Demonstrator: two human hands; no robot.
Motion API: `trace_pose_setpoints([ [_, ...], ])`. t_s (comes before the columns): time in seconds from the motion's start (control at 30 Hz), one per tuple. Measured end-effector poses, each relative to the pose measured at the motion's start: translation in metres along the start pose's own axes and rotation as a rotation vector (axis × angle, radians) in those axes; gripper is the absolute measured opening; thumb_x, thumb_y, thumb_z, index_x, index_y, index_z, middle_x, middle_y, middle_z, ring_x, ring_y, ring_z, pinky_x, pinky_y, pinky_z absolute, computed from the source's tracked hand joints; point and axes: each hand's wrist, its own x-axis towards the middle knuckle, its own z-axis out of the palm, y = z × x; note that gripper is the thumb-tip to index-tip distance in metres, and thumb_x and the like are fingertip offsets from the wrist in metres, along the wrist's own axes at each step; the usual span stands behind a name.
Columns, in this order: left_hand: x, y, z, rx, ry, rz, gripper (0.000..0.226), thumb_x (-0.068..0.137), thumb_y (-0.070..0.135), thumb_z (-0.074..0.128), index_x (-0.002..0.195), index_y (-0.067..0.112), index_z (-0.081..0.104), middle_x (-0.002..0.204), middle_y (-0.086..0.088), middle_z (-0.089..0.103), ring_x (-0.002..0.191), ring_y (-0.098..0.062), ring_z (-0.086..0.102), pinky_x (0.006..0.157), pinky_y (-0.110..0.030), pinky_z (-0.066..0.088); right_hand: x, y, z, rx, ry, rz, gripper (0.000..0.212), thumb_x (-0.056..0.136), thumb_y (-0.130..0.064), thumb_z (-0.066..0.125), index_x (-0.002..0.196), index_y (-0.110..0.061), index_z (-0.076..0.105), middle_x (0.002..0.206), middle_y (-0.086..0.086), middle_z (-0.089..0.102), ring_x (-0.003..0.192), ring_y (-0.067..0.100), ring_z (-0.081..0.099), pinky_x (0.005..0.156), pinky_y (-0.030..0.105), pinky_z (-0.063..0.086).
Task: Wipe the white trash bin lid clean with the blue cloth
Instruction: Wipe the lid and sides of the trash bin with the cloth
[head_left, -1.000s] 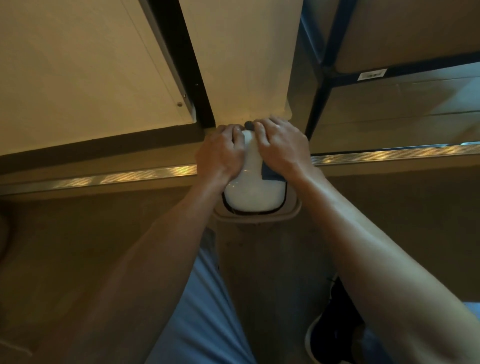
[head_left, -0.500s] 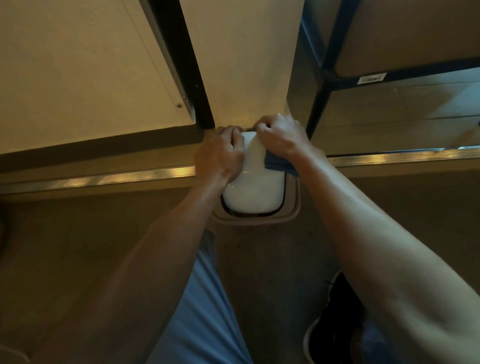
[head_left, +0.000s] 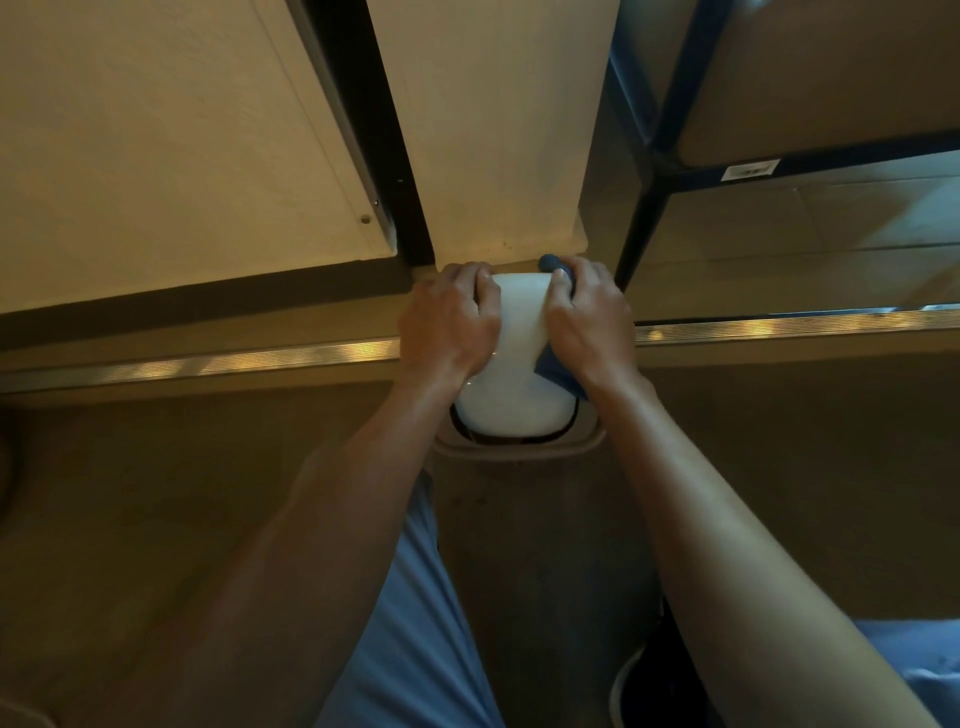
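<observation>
The white trash bin lid (head_left: 517, 374) is tilted up over the beige bin rim (head_left: 519, 451), in the middle of the head view. My left hand (head_left: 451, 325) grips the lid's left edge, fingers curled over its far corner. My right hand (head_left: 589, 319) holds the blue cloth (head_left: 558, 370) against the lid's right edge. A bit of cloth pokes out past the fingertips at the far end, and another fold shows below the palm. Most of the cloth is hidden under the hand.
A pale wall panel (head_left: 493, 130) stands right behind the bin, with a dark gap and a door panel (head_left: 171, 140) to its left. A blue metal rack (head_left: 649, 171) is at the right. A metal floor strip (head_left: 234, 364) runs across. My shoe (head_left: 639, 680) is near the bottom.
My right hand has moved with the cloth from the lid's far top edge to its right side, so more white surface shows between the hands. The left hand has kept its grip.
</observation>
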Motion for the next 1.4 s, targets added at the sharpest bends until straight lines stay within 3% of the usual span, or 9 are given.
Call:
trace_pose_setpoints([
  [0.2,-0.001,0.004,-0.006,-0.033,0.002,0.024,0.039,0.106,0.036,0.034,0.116,0.02,0.068,0.109,-0.001,0.068,0.09,-0.014,0.059,0.074,-0.032,0.042,0.023,-0.032,0.014,-0.537,-0.092,-0.12,0.037,0.103,-0.03,0.036,0.112,-0.01,0.065,0.114,0.011,0.065,0.107,0.029,0.059,0.087,0.041,0.045],
  [0.37,-0.001,0.003,-0.005,-0.001,0.005,0.022,0.038,0.108,0.035,0.034,0.121,0.021,0.067,0.115,-0.001,0.068,0.096,-0.018,0.062,0.077,-0.033,0.045,-0.012,-0.011,0.007,-0.43,0.023,-0.492,0.04,0.106,-0.032,0.041,0.134,-0.016,0.063,0.134,0.003,0.064,0.129,0.021,0.055,0.112,0.044,0.04],
  [0.5,0.0,0.002,-0.002,0.007,0.005,-0.001,0.039,0.108,0.036,0.034,0.122,0.022,0.066,0.117,0.0,0.067,0.09,-0.007,0.052,0.073,-0.027,0.035,-0.004,-0.009,-0.001,-0.293,-0.01,-0.253,0.036,0.106,-0.035,0.041,0.13,-0.021,0.064,0.13,0.0,0.064,0.124,0.017,0.054,0.098,0.032,0.04],
  [0.7,-0.001,0.001,-0.003,-0.026,-0.019,0.009,0.037,0.108,0.037,0.035,0.125,0.023,0.065,0.118,0.002,0.066,0.092,-0.005,0.05,0.07,-0.02,0.033,0.042,-0.027,-0.009,-0.318,-0.276,0.189,0.034,0.102,-0.042,0.041,0.101,-0.016,0.064,0.092,0.004,0.061,0.081,0.02,0.06,0.064,0.032,0.037],
  [0.83,-0.001,0.0,-0.003,-0.001,-0.015,-0.006,0.037,0.107,0.039,0.034,0.124,0.024,0.064,0.118,0.002,0.066,0.099,-0.012,0.056,0.079,-0.031,0.04,0.027,-0.01,-0.013,0.016,-0.214,0.065,0.031,0.104,-0.035,0.044,0.106,-0.017,0.069,0.096,0.001,0.065,0.088,0.016,0.062,0.072,0.032,0.046],
  [1.03,0.0,0.0,-0.003,-0.003,-0.02,-0.009,0.037,0.107,0.038,0.035,0.123,0.023,0.065,0.117,0.003,0.065,0.096,-0.009,0.052,0.078,-0.029,0.037,-0.01,0.016,-0.015,0.371,-0.137,0.062,0.04,0.11,-0.034,0.04,0.147,-0.021,0.05,0.137,0.0,0.055,0.12,0.018,0.057,0.102,0.044,0.051],
  [1.17,-0.001,0.003,-0.003,0.016,-0.009,-0.002,0.035,0.108,0.036,0.035,0.12,0.022,0.065,0.114,0.001,0.066,0.095,-0.011,0.055,0.078,-0.032,0.041,0.008,-0.003,-0.018,0.137,-0.172,0.079,0.036,0.109,-0.035,0.038,0.133,-0.018,0.058,0.128,0.004,0.058,0.111,0.015,0.056,0.087,0.028,0.046],
  [1.3,-0.002,0.007,-0.007,-0.001,-0.018,0.002,0.036,0.108,0.035,0.034,0.117,0.021,0.066,0.113,0.0,0.067,0.098,-0.019,0.059,0.082,-0.037,0.047,0.039,-0.036,-0.006,-0.401,-0.315,0.078,0.032,0.107,-0.035,0.035,0.102,-0.016,0.06,0.098,0.006,0.061,0.086,0.022,0.059,0.074,0.037,0.04],
  [1.4,-0.003,0.007,-0.01,-0.004,-0.012,0.019,0.038,0.109,0.036,0.033,0.117,0.021,0.067,0.115,-0.001,0.068,0.1,-0.021,0.062,0.085,-0.039,0.05,0.033,-0.045,0.007,-0.558,-0.273,-0.14,0.034,0.105,-0.035,0.036,0.104,-0.016,0.064,0.103,0.005,0.064,0.083,0.021,0.058,0.077,0.038,0.041],
])
